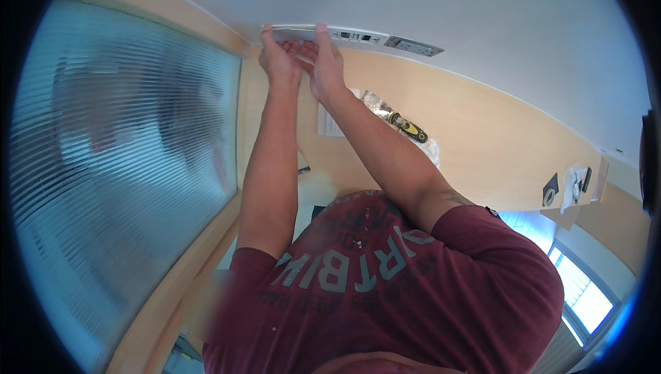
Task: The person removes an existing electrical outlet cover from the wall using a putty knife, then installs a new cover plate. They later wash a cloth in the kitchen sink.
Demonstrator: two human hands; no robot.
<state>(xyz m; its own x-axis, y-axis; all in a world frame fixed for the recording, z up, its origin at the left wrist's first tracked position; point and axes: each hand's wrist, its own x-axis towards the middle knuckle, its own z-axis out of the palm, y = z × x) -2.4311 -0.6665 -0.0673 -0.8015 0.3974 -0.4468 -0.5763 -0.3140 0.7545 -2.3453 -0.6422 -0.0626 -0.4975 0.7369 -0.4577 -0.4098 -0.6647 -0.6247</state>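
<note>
Along the foot of the smooth white wall [447,2], the step in hand looked like steadying a fitting in a row of electrical parts, and the next move seemed to call for level, even pressure from both thumbs. To the left rose a tall panel of ribbed glass [124,133], translucent and finely ridged, framed in pale wood. The wooden surface [496,140] ran off to the right, flat and matt. The left hand [279,64] and right hand [327,64] pinched a long, slim pale strip [295,33], thumbs at its upper edge, fingers curled close beneath; how firmly, I could not tell. Just right of it sat small black-and-white modules [358,35], then a grey rectangular plate [413,46]. Smaller still were a tool with a rounded black-and-yellow handle [411,128] and a tape roll [549,197], ring-shaped.
</note>
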